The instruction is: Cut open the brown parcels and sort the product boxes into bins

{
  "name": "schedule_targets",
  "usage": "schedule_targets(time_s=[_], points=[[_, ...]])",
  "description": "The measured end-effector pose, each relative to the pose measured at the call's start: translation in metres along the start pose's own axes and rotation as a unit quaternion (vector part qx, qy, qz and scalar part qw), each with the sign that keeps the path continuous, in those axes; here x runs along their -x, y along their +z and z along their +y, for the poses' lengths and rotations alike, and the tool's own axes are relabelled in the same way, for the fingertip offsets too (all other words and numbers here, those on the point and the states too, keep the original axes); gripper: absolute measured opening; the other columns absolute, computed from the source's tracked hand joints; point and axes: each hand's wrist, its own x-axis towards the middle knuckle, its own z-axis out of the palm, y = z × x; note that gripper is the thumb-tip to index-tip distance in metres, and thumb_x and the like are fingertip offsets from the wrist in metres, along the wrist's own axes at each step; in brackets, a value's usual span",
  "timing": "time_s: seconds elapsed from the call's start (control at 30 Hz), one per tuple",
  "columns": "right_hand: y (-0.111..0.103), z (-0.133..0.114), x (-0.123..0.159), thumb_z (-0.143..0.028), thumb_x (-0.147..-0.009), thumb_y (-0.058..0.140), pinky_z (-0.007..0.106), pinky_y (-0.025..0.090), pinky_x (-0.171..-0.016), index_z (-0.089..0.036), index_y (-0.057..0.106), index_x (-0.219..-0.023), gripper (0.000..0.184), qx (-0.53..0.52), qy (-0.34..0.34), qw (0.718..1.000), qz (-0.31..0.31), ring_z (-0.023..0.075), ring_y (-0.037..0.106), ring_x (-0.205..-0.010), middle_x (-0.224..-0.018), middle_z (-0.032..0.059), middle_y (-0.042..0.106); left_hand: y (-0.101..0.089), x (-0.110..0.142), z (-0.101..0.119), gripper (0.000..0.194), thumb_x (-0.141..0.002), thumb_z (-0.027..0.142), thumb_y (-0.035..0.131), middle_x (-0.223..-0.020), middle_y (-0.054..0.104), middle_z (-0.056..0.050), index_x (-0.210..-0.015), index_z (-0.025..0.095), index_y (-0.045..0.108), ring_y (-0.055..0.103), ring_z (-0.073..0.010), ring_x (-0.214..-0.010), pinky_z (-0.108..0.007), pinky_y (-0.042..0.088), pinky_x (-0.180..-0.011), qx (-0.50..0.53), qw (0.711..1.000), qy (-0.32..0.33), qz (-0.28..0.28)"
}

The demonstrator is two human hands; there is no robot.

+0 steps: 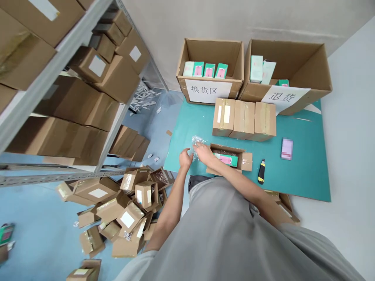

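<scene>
A crumpled piece of clear plastic wrap (197, 139) lies over the left part of the green table, between my hands. My right hand (204, 153) reaches across to it, its fingers closed on the plastic. My left hand (185, 158) is at the wrap's left side, fingers curved and thumb apart; no firm hold shows. Beside my right wrist stands an opened small carton (246, 160) with its flap out to the right. Inside it lies a green and pink box (230, 160), partly covered by my right forearm.
Three taped cartons (244, 119) stand in a row behind. Two large open boxes (211, 89) (310, 99) with paper signs hold green-and-white packages. A yellow-black box cutter (261, 171) and a blurred pink item (286, 149) lie right. Left are a loaded shelf (73, 29) and discarded cartons (127, 218).
</scene>
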Motion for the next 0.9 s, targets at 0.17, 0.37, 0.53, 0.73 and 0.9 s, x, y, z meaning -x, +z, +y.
schedule_targets(time_s=[0.17,0.37,0.53,0.73,0.9], points=[[0.006,0.070,0.106,-0.013,-0.115,0.044,0.039,0.052,-0.116,-0.018,0.072,-0.141,0.039,0.009,0.049,0.998,0.037,0.0291,0.065,-0.134,-0.144,0.0167,0.071,0.003,0.043,0.020,0.027,-0.107,0.037,0.064,-0.134,0.076,-0.016,-0.128,0.021,0.069,0.074,-0.0285,-0.116,-0.041,0.060,-0.100,0.071,0.989,0.110,0.073],[0.005,0.143,0.152,-0.009,-0.101,0.067,0.048,0.047,-0.116,-0.010,0.080,-0.127,0.030,0.092,0.137,0.986,-0.034,0.0405,0.058,-0.136,-0.137,0.0261,0.073,0.033,0.054,0.075,0.031,-0.101,0.022,0.070,-0.144,0.072,-0.013,-0.132,0.024,0.073,0.065,-0.0325,-0.135,-0.046,0.053,-0.118,-0.053,0.923,0.349,-0.151],[0.014,0.155,0.139,-0.003,-0.097,0.064,0.048,0.040,-0.119,-0.007,0.075,-0.139,0.043,0.130,0.111,0.985,-0.007,0.0378,0.058,-0.136,-0.135,0.0266,0.075,0.068,0.027,0.096,0.052,-0.083,0.012,0.082,-0.143,0.070,-0.023,-0.134,0.015,0.071,0.058,-0.0406,-0.143,-0.051,0.047,-0.121,-0.254,0.868,0.354,-0.239],[0.010,0.161,0.140,-0.006,-0.097,0.065,0.047,0.044,-0.116,-0.005,0.071,-0.139,0.043,0.120,0.098,0.988,0.008,0.0380,0.060,-0.134,-0.136,0.0281,0.075,0.073,0.022,0.108,0.047,-0.077,0.007,0.079,-0.134,0.074,-0.024,-0.124,0.013,0.071,0.064,-0.0395,-0.137,-0.051,0.043,-0.121,-0.291,0.856,0.358,-0.234],[-0.007,0.166,0.155,-0.012,-0.096,0.073,0.046,0.047,-0.120,-0.010,0.067,-0.141,0.045,0.098,0.077,0.991,0.044,0.0362,0.058,-0.140,-0.149,0.0231,0.069,0.052,0.027,0.109,0.060,-0.078,0.007,0.073,-0.143,0.072,-0.022,-0.138,0.016,0.069,0.059,-0.0403,-0.144,-0.055,0.037,-0.129,-0.256,0.870,0.376,-0.192]])
